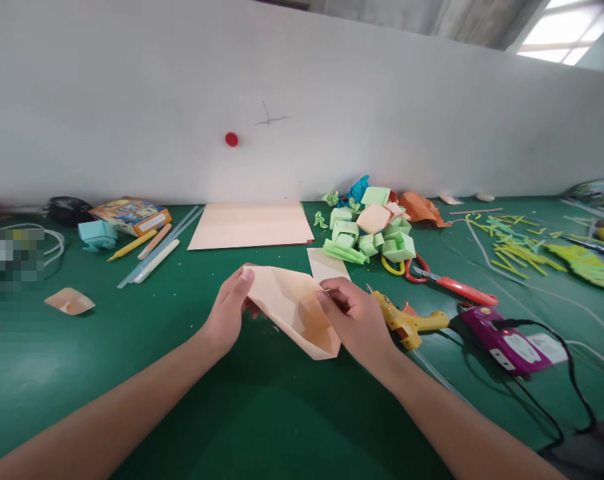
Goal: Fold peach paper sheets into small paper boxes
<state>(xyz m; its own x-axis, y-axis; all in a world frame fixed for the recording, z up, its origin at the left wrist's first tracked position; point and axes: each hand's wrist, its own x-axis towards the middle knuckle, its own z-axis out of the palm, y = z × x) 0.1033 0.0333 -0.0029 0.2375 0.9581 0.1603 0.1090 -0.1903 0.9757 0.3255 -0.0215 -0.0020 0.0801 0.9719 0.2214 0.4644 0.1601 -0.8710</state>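
Slantwise, the folded paper (285, 293) runs lengthwise from upper left to lower right, hollow facing the wearer; the left hand (228, 309) pinches its upper end, the right hand (358, 315) its right edge.

The left hand (228, 310) and right hand (361, 321) hold a folded paper (285, 297) over the green table (282, 420). Right of the folded paper are scissors (465, 291), a glue gun (409, 324) and a purple box (502, 339); beyond it, a flat sheet (252, 225); left of it, a carton (132, 215) and pale sticks (157, 261).
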